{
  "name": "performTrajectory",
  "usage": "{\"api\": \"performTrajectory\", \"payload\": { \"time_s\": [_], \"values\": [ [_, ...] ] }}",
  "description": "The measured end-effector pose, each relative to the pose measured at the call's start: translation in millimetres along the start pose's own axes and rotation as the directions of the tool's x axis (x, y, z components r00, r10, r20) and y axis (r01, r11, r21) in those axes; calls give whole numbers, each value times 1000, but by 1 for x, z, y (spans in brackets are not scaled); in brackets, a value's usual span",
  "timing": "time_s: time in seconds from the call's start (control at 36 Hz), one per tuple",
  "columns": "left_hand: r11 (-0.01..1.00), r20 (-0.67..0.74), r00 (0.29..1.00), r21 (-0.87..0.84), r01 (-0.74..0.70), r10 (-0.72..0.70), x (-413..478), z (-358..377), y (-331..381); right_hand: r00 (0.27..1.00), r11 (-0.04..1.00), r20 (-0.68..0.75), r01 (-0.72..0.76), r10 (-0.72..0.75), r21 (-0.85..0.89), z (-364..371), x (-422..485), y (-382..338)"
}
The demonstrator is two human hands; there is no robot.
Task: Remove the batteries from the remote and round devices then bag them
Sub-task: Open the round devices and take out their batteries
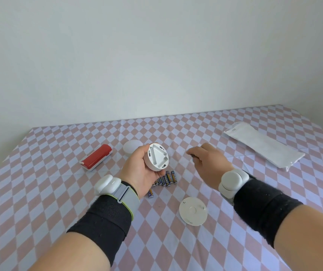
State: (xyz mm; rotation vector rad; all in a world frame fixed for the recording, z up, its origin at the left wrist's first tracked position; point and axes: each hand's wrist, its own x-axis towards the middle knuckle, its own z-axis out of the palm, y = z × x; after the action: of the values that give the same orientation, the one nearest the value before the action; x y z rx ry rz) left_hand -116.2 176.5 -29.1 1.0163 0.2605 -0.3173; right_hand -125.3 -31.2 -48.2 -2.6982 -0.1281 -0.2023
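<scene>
Over a desk (39, 192) in pink-and-lilac checked cloth, the left grip (137, 169) curls round an open round device (156, 157) held up off the surface, its triangular battery slots showing bare white plastic and metal contacts. The right grip (209, 161), hovering just to the right, pinches a small dark battery (193, 155) at its fingertips. A row of batteries (166, 178) lies on the cloth under the left grip, one loose battery (150, 192) just nearer the camera, and the round lid (193, 211) rests flat near the right wrist. A second round device (132, 146) and the red-and-white remote (96, 157) sit farther back on the left, short of the far edge where the desk meets the wall (156, 55). The clear bag (262, 145) lies flat near the far right corner, its contents unclear; broad bare cloth spreads between it and the lid, and along the near left side
</scene>
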Motion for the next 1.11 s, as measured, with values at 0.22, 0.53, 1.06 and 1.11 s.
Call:
{"api": "performTrajectory", "payload": {
  "time_s": [0.22, 0.53, 1.06, 1.11],
  "values": [
    [999, -37, 999, 47, -27, 29, -19, 2, 11, 989, 883, -148, 55, 16, 465, -29, -16, -80],
    [992, 16, 995, 70, -102, 101, -48, 5, 16, 978, 815, -205, 91, 34, 572, -37, -29, -125],
    [987, 0, 999, 151, -53, 54, -73, 7, 21, 894, 866, -318, 409, -317, 287, -10, -52, -123],
    [986, -13, 999, 157, -48, 51, -72, 7, 21, 883, 862, -327, 429, -337, 270, -9, -52, -119]
  ]
}}
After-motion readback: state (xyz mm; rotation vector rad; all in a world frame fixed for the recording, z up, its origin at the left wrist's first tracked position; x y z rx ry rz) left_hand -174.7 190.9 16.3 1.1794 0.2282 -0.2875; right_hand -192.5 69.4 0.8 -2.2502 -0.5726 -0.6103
